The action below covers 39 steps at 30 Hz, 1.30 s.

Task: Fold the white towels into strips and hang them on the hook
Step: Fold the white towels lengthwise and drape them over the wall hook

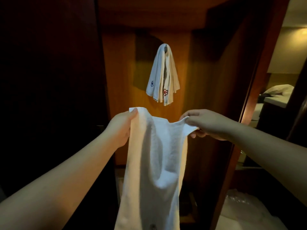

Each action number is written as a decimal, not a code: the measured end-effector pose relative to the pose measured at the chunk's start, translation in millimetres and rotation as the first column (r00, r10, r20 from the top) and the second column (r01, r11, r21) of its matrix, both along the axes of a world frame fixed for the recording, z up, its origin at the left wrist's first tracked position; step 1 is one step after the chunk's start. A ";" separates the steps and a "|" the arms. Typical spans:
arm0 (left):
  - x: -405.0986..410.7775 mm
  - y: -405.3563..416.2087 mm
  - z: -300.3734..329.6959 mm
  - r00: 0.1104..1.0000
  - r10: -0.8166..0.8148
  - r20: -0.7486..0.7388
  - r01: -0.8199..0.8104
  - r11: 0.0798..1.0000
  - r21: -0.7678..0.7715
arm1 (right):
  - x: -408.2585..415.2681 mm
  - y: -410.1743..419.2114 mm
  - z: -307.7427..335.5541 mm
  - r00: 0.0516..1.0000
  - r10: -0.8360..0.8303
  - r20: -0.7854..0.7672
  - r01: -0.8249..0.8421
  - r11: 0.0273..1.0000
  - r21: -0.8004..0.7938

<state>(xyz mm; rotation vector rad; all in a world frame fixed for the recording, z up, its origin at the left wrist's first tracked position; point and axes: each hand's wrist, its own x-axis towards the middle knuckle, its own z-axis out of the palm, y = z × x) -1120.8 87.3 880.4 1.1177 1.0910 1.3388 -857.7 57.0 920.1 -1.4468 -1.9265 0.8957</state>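
A white towel (154,163) hangs lengthwise in front of me, sagging in the middle of its top edge. My left hand (120,128) grips its upper left corner. My right hand (206,124) pinches the upper right corner. Straight ahead, a small metal hook (166,47) is fixed to a wooden panel. Folded white towels (163,77) with blue and red embroidered marks hang from the hook, above and beyond the towel I hold.
A dark wooden door (49,80) stands at the left. A wooden frame (249,97) at the right opens onto a lit room with a bed (279,92). A pale plastic-covered thing (245,211) lies low at the right.
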 end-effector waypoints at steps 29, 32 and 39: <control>28.6 -69.5 12.3 0.897 -0.441 -0.012 0.431 0.869 0.242 | -55.8 -58.7 25.0 0.992 0.128 0.000 -0.118 0.917 0.380; 27.5 -73.4 12.8 0.892 -0.452 -0.021 0.440 0.857 0.267 | -60.7 -57.3 25.3 0.993 0.109 0.051 -0.120 0.905 0.407; 25.2 -80.0 13.2 0.900 -0.430 -0.073 0.432 0.854 0.291 | -68.2 -57.7 30.9 0.986 0.122 0.112 -0.153 0.932 0.329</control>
